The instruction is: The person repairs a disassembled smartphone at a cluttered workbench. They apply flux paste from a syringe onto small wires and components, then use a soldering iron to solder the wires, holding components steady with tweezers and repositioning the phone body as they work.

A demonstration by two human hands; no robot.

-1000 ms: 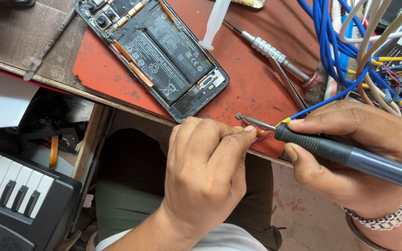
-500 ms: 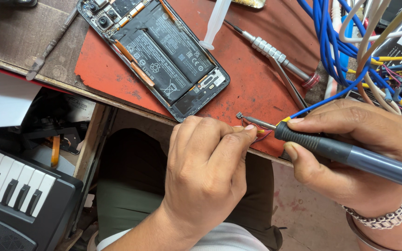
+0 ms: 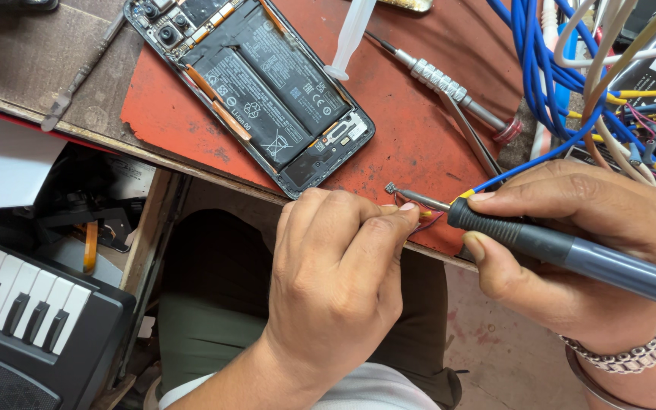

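Our right hand (image 3: 578,250) wraps the black-and-grey soldering iron (image 3: 571,254) like a pen, tip at the near edge of the red mat (image 3: 419,137). Our left hand (image 3: 335,281) pinches thin red wire ends (image 3: 428,218) there — light, limp, fragile, best gripped just behind the bare ends. The opened black phone (image 3: 260,83) lies farther left, untouched.

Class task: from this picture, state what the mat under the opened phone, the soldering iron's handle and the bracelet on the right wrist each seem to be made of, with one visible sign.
Mat: probably rubber or silicone, matte red, scuffed.
Soldering iron handle: likely plastic with a black rubbery grip, dull sheen.
Bracelet: seemingly metal, silvery, shiny links.
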